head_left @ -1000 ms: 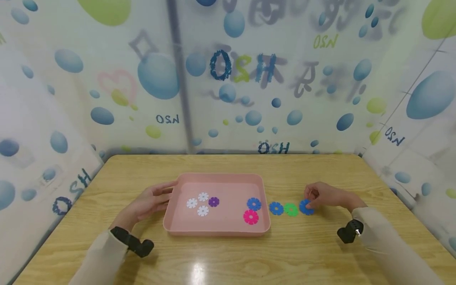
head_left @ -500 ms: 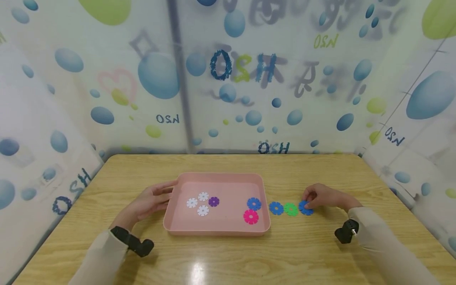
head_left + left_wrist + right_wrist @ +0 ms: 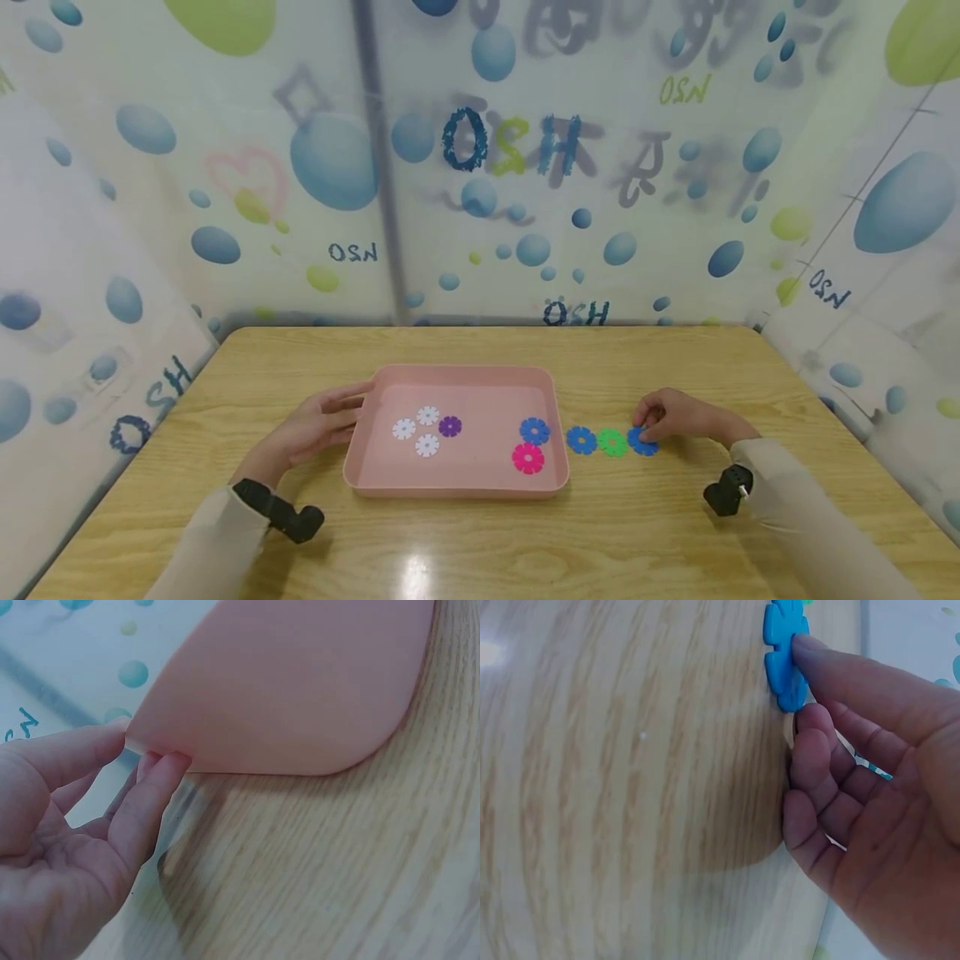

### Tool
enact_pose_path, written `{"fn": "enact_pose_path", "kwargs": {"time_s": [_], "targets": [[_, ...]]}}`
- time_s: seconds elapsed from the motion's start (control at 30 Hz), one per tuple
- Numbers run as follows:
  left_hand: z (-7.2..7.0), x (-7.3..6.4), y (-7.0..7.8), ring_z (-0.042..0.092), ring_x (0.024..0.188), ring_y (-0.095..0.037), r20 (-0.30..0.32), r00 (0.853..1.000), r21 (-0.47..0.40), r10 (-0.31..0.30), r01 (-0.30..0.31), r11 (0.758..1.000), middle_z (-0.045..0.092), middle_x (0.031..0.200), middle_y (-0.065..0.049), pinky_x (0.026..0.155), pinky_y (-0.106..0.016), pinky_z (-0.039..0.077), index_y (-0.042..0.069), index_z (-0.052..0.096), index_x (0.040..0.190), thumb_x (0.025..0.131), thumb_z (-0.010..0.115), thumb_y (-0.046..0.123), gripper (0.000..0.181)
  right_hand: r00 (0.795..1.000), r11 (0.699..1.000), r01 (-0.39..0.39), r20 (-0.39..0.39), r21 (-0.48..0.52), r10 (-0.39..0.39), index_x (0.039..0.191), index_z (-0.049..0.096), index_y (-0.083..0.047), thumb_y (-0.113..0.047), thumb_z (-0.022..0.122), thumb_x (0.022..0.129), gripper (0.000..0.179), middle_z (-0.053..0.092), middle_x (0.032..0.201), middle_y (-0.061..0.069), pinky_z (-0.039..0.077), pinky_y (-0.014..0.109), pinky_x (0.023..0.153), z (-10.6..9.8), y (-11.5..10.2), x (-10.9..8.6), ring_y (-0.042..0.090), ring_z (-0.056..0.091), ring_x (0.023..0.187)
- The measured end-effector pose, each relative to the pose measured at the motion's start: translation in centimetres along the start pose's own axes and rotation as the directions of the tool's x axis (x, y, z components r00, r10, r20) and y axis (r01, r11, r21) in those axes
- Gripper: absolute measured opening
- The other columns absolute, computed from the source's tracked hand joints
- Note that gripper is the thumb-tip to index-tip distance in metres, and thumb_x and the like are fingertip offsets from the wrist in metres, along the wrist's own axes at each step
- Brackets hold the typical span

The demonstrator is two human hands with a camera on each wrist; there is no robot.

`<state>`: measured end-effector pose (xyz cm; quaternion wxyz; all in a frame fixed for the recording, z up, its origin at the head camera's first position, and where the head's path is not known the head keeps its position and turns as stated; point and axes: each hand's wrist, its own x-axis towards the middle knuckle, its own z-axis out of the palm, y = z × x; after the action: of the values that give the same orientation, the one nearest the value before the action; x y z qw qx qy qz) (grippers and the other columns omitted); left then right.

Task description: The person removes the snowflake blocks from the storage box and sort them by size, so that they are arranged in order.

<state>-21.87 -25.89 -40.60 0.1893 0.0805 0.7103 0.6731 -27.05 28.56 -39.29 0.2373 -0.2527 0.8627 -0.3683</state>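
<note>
At the right end of a short row on the table, a blue snowflake disc point(image 3: 643, 440) has the thumb and curled fingers of my right hand point(image 3: 671, 417) on it. The right wrist view shows the thumb pressed on the face of this blue disc point(image 3: 784, 656), fingertips at its near edge. A green snowflake disc point(image 3: 612, 442) lies directly to its left, then another blue one point(image 3: 582, 440). My left hand point(image 3: 315, 425) touches the left wall of a pink tray point(image 3: 457, 375) with extended fingertips; up close, they meet the tray's outer side point(image 3: 225, 742).
Inside the tray lie several white snowflake discs point(image 3: 427, 446), a purple one point(image 3: 450, 427), and at its right end a blue one point(image 3: 534, 431) above a pink one point(image 3: 528, 458). A patterned curtain point(image 3: 480, 250) rises behind the wooden table point(image 3: 480, 550).
My right hand has shifted slightly left with the blue snowflake disc, bringing it closer to the green one. The left hand and the tray have stayed in place.
</note>
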Motion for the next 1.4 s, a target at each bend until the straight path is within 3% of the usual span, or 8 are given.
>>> {"fn": "enact_pose_path", "kwargs": {"time_s": [0.23,0.57,0.73,1.0,1.4], "targets": [[0.0,-0.1,-0.1,0.048,0.117,-0.027,-0.007,1.0,-0.008,-0.006,0.006,1.0,0.023,0.143,-0.029,0.092,-0.033,0.045,0.002,0.021,0.145,0.095,0.051,0.012,0.059,1.0,1.0,0.008,0.003,0.002,-0.008,0.092,0.059,0.006,-0.009,0.069,0.081,0.021,0.055,0.072,0.003,0.042,0.023,0.056,-0.2,-0.4,-0.2,0.01,0.048,0.063],[0.0,-0.1,-0.2,0.047,0.118,-0.027,-0.005,1.0,-0.019,-0.003,0.002,1.0,0.022,0.143,-0.028,0.092,-0.034,0.045,0.001,0.021,0.145,0.095,0.052,0.012,0.06,0.999,0.996,0.025,-0.023,-0.085,-0.027,0.094,0.06,0.003,-0.013,0.068,0.082,0.021,0.053,0.074,0.002,0.044,0.025,0.058,-0.4,-2.1,1.1,0.016,0.048,0.067],[0.0,-0.1,-0.1,0.048,0.118,-0.027,-0.001,1.0,-0.017,-0.001,0.001,1.0,0.022,0.144,-0.028,0.092,-0.034,0.045,0.001,0.021,0.145,0.095,0.051,0.011,0.059,0.998,0.996,0.064,0.019,-0.06,-0.063,0.095,0.059,0.005,-0.011,0.065,0.085,0.02,0.055,0.074,0.003,0.046,0.027,0.058,0.1,-3.9,2.0,0.015,0.05,0.065],[0.0,-0.1,-0.1,0.048,0.118,-0.027,-0.001,1.0,-0.019,-0.002,0.002,1.0,0.023,0.143,-0.028,0.092,-0.034,0.045,0.002,0.022,0.145,0.094,0.052,0.012,0.059,0.993,0.987,0.114,0.056,-0.11,-0.109,0.094,0.06,0.0,-0.013,0.068,0.083,0.018,0.054,0.073,0.003,0.047,0.026,0.06,1.4,-7.5,3.9,0.018,0.05,0.067],[0.1,-0.2,0.1,0.048,0.118,-0.027,-0.012,1.0,-0.015,-0.015,0.015,1.0,0.024,0.144,-0.028,0.092,-0.034,0.045,0.003,0.022,0.145,0.094,0.053,0.014,0.06,0.972,0.971,0.2,0.147,-0.127,-0.181,0.094,0.061,-0.003,-0.012,0.069,0.082,0.016,0.055,0.075,-0.001,0.049,0.026,0.062,4.2,-12.2,6.1,0.016,0.051,0.07]]}}
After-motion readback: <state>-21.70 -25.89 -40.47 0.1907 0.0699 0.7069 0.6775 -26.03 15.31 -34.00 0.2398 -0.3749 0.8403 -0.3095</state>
